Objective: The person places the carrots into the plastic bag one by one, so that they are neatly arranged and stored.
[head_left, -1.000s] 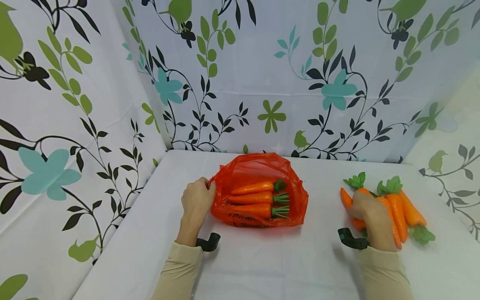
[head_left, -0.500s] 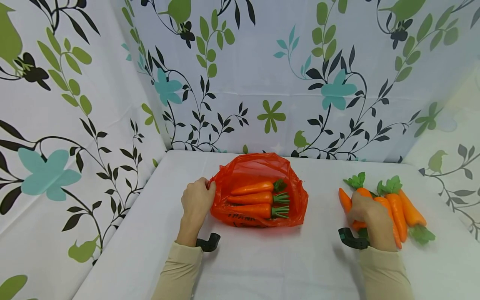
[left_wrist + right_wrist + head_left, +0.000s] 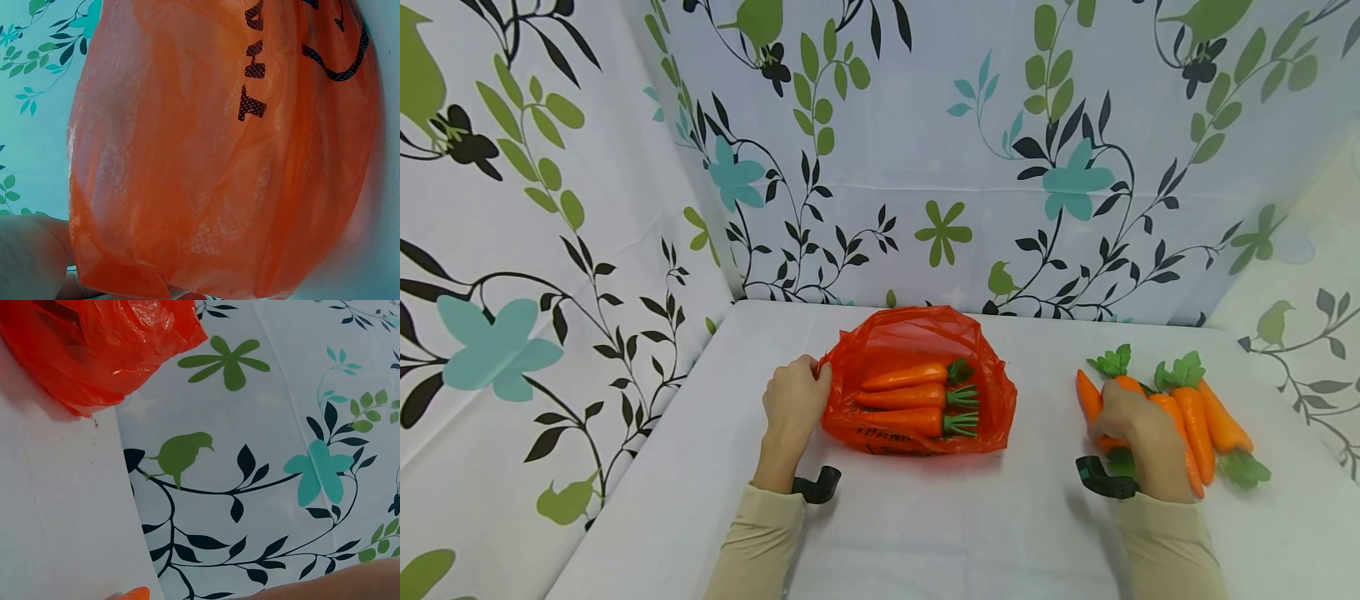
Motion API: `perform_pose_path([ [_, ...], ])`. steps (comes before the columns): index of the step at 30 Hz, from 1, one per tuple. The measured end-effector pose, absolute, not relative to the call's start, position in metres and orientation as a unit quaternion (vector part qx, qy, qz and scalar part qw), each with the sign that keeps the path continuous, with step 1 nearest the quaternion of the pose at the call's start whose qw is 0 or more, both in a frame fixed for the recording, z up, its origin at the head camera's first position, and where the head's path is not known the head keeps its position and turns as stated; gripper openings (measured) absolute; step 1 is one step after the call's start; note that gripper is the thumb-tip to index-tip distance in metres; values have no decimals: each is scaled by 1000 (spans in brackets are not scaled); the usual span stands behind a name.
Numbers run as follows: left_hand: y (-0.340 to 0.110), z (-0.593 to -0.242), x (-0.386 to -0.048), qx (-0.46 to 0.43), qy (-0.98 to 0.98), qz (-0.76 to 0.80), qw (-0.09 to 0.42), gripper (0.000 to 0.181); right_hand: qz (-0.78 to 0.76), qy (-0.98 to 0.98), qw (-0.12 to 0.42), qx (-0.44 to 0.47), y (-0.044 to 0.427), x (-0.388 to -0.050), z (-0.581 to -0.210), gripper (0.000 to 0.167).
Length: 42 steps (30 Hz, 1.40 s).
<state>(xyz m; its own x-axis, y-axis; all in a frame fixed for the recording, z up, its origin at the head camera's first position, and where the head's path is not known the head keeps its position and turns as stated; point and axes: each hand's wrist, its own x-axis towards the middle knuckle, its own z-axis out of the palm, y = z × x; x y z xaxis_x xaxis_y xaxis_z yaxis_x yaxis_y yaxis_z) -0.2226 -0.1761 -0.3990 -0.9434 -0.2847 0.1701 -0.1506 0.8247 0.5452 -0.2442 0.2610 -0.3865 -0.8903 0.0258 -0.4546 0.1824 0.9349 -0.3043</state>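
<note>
The bag (image 3: 925,329) contains three carrots (image 3: 902,396) side by side. Left hand (image 3: 793,400) pinches the bag's left rim. Right hand (image 3: 1142,429) overlies loose carrots (image 3: 1197,429) right of the bag; its finger grip cannot be determined.

Carrots (image 3: 1198,433) at right partly covered by right hand (image 3: 1141,423), its fingertips hidden; both sleeves (image 3: 758,533) cropped at near edge.

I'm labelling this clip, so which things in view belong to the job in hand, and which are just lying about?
In the job:
red bag, gripped at its edge
left hand, on the bag
three carrots in the bag
loose carrots
right hand, at the loose carrots

Just around:
white table
patterned cloth
black wrist pieces
</note>
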Motion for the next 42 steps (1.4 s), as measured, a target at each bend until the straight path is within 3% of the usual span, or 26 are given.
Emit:
perform_pose_path([
  [19,-176,-399,-221,114,-948,-271,121,28,-230,963,128,53,254,-249,-388,82],
  [42,-176,-398,-223,115,-949,-267,122,27,-265,964,-3,27,238,-250,-384,80],
])
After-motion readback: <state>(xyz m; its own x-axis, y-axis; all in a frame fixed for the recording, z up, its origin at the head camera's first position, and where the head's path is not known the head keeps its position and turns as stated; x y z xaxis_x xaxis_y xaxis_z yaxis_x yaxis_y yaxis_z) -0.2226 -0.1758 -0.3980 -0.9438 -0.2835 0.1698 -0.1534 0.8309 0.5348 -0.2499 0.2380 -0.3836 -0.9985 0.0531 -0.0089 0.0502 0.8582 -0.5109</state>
